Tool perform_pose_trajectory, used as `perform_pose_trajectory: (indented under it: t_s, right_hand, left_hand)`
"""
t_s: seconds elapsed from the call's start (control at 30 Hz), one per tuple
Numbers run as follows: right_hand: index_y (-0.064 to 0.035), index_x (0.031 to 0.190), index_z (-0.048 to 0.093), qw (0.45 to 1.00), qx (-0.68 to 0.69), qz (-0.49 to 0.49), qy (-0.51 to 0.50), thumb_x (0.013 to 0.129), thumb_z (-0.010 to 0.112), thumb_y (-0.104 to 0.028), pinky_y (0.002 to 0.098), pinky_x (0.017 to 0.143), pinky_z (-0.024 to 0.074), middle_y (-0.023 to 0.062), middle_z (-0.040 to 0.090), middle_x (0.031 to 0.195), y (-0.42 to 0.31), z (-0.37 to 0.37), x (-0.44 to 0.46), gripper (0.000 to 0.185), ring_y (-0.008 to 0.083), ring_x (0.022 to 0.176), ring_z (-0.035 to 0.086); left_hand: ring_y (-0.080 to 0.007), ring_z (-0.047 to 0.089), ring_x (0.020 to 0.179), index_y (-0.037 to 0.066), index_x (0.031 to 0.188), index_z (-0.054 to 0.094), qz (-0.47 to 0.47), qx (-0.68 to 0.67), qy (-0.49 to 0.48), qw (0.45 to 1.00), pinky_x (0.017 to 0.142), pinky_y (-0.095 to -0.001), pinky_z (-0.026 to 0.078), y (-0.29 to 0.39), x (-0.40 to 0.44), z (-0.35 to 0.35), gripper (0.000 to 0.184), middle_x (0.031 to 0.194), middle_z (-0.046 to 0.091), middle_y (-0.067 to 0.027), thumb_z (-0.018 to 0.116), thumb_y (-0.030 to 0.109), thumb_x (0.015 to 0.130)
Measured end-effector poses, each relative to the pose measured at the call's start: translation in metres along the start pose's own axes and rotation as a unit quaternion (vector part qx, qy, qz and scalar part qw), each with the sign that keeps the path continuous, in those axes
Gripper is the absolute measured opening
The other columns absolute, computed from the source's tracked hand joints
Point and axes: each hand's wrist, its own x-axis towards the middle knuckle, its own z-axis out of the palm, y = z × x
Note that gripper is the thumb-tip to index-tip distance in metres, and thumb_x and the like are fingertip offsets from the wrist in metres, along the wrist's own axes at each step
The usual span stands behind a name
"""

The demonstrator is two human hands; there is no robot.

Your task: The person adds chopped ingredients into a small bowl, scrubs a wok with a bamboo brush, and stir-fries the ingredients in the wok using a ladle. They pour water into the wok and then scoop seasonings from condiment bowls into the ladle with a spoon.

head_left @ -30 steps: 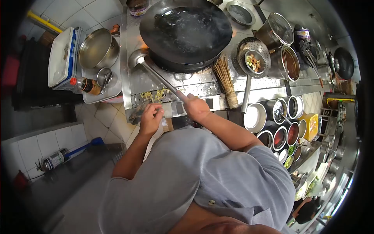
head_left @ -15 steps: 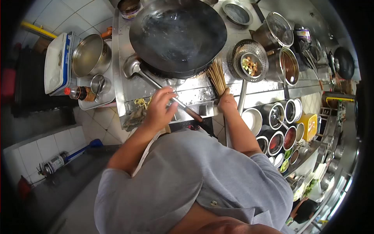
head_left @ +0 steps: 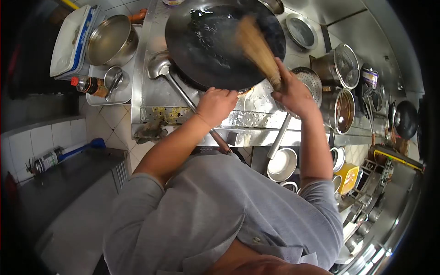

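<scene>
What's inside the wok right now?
What looks like dark, glistening liquid lies in the bottom of the wok, with the brush in the right hand over it. The brush covers the surface directly behind it, and blur hides whether its tips touch.

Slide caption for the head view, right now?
Right hand holds a brush over the wok; the left hand is at the wok's near rim.

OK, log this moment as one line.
right hand: grips bamboo brush over wok | brush-wok contact: unclear | left hand: at wok's near rim | ladle: resting on stovetop
</scene>
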Motion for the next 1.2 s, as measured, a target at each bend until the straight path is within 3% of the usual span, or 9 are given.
perform_pose_trajectory:
  t_s: [0.07,0.17,0.23,0.4,0.53,0.67,0.87,1.0,1.2]
  right_hand:
    - [-0.0293,0.155,0.037,0.992,-0.121,-0.014,-0.032,0.078,0.075,-0.017,0.0480,0.093,0.0522,0.0260,0.063,0.124,-0.025,-0.014,0.023,0.086,0.0404,0.111,0.064]
    - [-0.0097,0.100,0.077,0.953,-0.271,-0.082,-0.109,0.076,0.073,-0.015,0.0424,0.082,0.0584,0.0155,0.074,0.096,-0.029,0.010,0.089,0.025,0.0319,0.095,0.072]
    - [-0.0091,0.091,0.078,0.925,-0.344,-0.102,-0.129,0.077,0.073,-0.018,0.0405,0.081,0.0588,0.0153,0.074,0.100,-0.042,0.021,0.152,0.017,0.0322,0.096,0.072]
    - [-0.0098,0.098,0.077,0.963,-0.199,-0.178,0.036,0.079,0.072,-0.022,0.0413,0.082,0.0583,0.0171,0.074,0.099,-0.039,0.066,0.207,0.023,0.0326,0.096,0.072]
    - [-0.0144,0.129,0.064,0.928,-0.258,-0.192,-0.189,0.081,0.071,-0.024,0.0457,0.082,0.0567,0.0183,0.073,0.099,-0.057,0.034,0.118,0.050,0.0363,0.095,0.071]
    - [-0.0237,0.134,0.061,0.897,-0.352,-0.102,-0.247,0.084,0.069,-0.023,0.0448,0.082,0.0568,0.0160,0.073,0.101,-0.038,-0.023,0.106,0.050,0.0351,0.092,0.071]
    - [-0.0046,0.124,0.064,0.950,-0.290,-0.104,0.056,0.090,0.058,-0.014,0.0443,0.086,0.0580,0.0202,0.073,0.106,-0.065,0.028,0.229,0.035,0.0345,0.102,0.071]
    - [-0.0082,0.131,0.060,0.951,-0.260,-0.134,-0.104,0.081,0.071,-0.028,0.0447,0.084,0.0579,0.0215,0.073,0.103,-0.092,0.058,0.178,0.055,0.0362,0.099,0.071]
    - [-0.0041,0.103,0.075,0.910,-0.305,-0.137,-0.246,0.068,0.081,-0.022,0.0399,0.082,0.0590,0.0192,0.074,0.098,-0.087,-0.012,0.131,0.040,0.0349,0.093,0.073]
  left_hand:
    - [-0.0237,0.066,0.073,0.012,0.084,0.062,0.000,0.021,-0.005,1.000,0.070,-0.0394,0.047,0.005,-0.001,-0.007,0.011,0.074,0.064,-0.0031,0.066,0.021,0.087]
    - [-0.0234,0.066,0.074,0.013,0.082,0.061,-0.006,0.030,-0.009,0.999,0.071,-0.0394,0.047,0.007,-0.002,-0.004,0.011,0.075,0.064,-0.0029,0.065,0.021,0.088]
    - [-0.0232,0.066,0.075,0.013,0.083,0.062,-0.016,0.024,-0.003,1.000,0.072,-0.0394,0.047,0.005,-0.002,0.001,0.011,0.075,0.064,-0.0029,0.065,0.021,0.089]
    - [-0.0237,0.066,0.079,0.011,0.092,0.067,-0.042,0.005,-0.033,0.999,0.081,-0.0389,0.047,0.003,-0.003,-0.001,0.011,0.080,0.067,-0.0050,0.064,0.022,0.091]
    - [-0.0245,0.066,0.082,0.008,0.104,0.070,-0.033,-0.018,-0.013,0.999,0.084,-0.0393,0.047,0.001,-0.006,-0.007,0.019,0.084,0.068,-0.0063,0.063,0.019,0.091]
    - [-0.0249,0.067,0.088,0.005,0.112,0.070,-0.026,-0.035,-0.029,0.999,0.085,-0.0399,0.047,0.001,-0.005,-0.016,0.026,0.089,0.069,-0.0076,0.062,0.015,0.090]
    - [-0.0242,0.064,0.079,0.007,0.110,0.072,-0.016,-0.054,-0.012,0.998,0.077,-0.0378,0.046,0.000,-0.009,-0.013,0.025,0.082,0.065,-0.0056,0.065,0.017,0.088]
    - [-0.0242,0.064,0.079,0.007,0.110,0.071,-0.014,-0.041,-0.028,0.999,0.076,-0.0385,0.046,0.001,-0.004,-0.022,0.024,0.083,0.066,-0.0059,0.064,0.018,0.090]
    - [-0.0259,0.067,0.085,0.007,0.112,0.070,-0.018,-0.028,-0.069,0.997,0.080,-0.0401,0.047,0.001,-0.004,-0.018,0.026,0.087,0.070,-0.0083,0.062,0.022,0.093]
